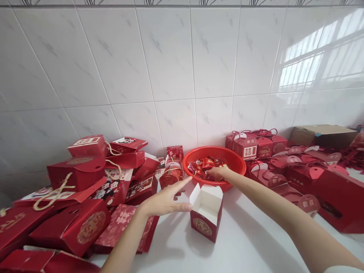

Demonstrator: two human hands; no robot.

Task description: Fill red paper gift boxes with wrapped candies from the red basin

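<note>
A small dark red gift box (205, 226) with a gold emblem stands upright on the white table, its flaps raised and its white inside showing. Beside its left flap is my left hand (167, 200), open, thumb and fingers apart and holding nothing. My right hand (218, 173) reaches into a red plastic basket (236, 172) behind the box. Its fingers curl down among the wrapped candies (209, 163); what they grip is hidden.
Red gift boxes (76, 172), some tied with cord, are piled at the left. More red boxes (247, 148) with cord handles stand along the right. A brown cardboard box (321, 132) sits at the back right, against the tiled wall (170, 68).
</note>
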